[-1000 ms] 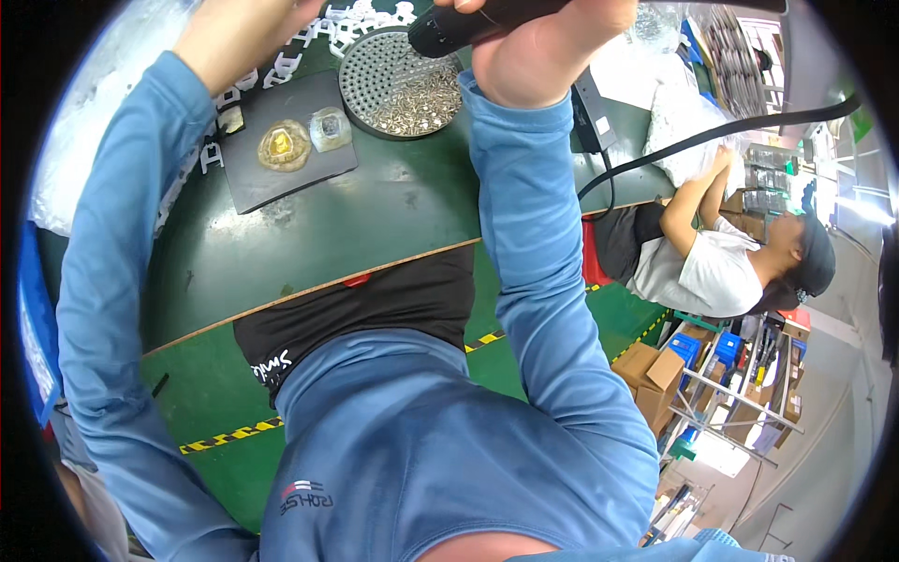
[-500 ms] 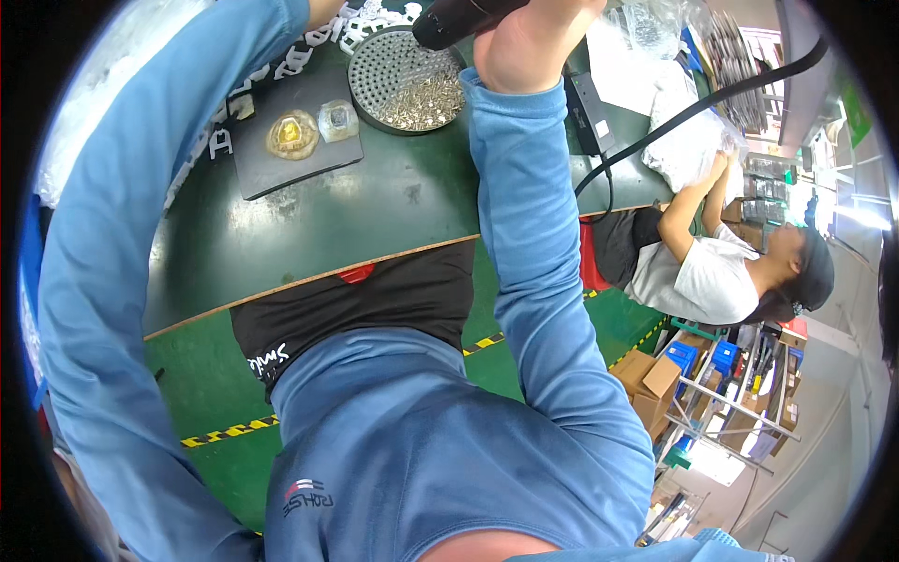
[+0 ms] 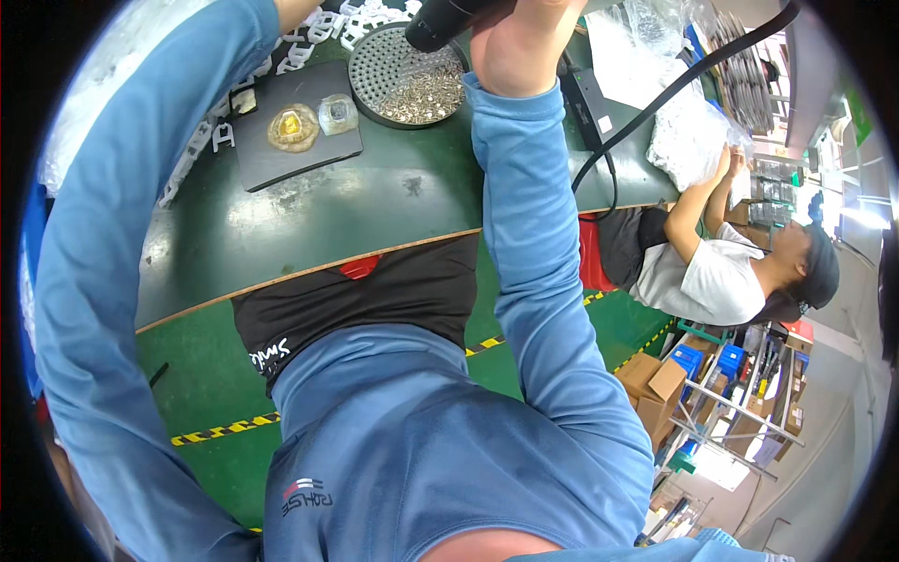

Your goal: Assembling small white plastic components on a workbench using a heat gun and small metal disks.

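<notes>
My right hand (image 3: 524,47) is at the top edge, wrapped round a thick black cylinder that looks like an electric screwdriver (image 3: 440,22). Its blunt end overhangs the far side of a round dark tray (image 3: 373,82), and its other end is out of view. Small metal screws (image 3: 421,96) are heaped in the tray's right part; rows of dimples show bare at the left. Of my left hand (image 3: 296,13) only the wrist side shows at the top edge, near white plastic parts (image 3: 314,33); its fingers are cut off.
A dark flat pad (image 3: 272,170) bears a round amber lump (image 3: 292,127) and a clear block (image 3: 338,114). Right of my forearm lies a black box (image 3: 586,109) with a cable (image 3: 674,94). A co-worker (image 3: 707,272) handles a white bag (image 3: 688,140) at the green table (image 3: 403,201).
My right hand and the screwdriver have shifted slightly left. My left wrist has moved a little left too, and the thick cable has swung left. The co-worker still handles the bag.
</notes>
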{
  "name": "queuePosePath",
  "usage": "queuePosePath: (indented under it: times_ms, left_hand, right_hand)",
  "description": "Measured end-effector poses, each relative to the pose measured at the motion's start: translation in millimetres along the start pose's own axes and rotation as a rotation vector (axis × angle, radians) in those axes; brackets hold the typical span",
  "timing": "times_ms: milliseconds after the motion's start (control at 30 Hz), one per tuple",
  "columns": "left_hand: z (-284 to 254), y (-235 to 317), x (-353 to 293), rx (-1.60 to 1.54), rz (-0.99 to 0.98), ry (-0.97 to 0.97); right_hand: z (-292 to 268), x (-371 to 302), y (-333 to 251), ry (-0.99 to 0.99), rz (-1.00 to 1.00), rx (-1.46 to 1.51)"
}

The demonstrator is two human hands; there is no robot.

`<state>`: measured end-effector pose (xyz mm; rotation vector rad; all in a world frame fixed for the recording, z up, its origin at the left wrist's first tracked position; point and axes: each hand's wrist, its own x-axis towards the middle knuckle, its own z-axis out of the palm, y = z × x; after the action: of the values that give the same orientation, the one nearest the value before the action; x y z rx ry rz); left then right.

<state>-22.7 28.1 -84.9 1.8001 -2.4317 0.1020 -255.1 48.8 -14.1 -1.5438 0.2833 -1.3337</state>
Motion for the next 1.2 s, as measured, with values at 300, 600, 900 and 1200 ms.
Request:
queuePosePath:
  times_ms: [300,600,900,1200]
  left_hand:
    - [-70.2,46.3,-50.8,-1.025,-0.203,0.272]
    - [-41.1,78.3,-113.9,-1.73,-0.182,-0.057]
    - [-34.9,79.6,-117.2,-1.848,-0.14,-0.095]
    - [-29.8,80.5,-118.9,-1.799,-0.1,-0.082]
  right_hand:
    - [-2.7,-34.3,12.9,0.485,-0.656,-0.236]
    - [13.0,-73.8,18.3,-0.219,-0.475,-0.745]
    - [11.9,-75.2,11.0,-0.251,-0.224,-0.437]
    - [6.3,-76.0,13.0,-0.216,-0.144,-0.322]
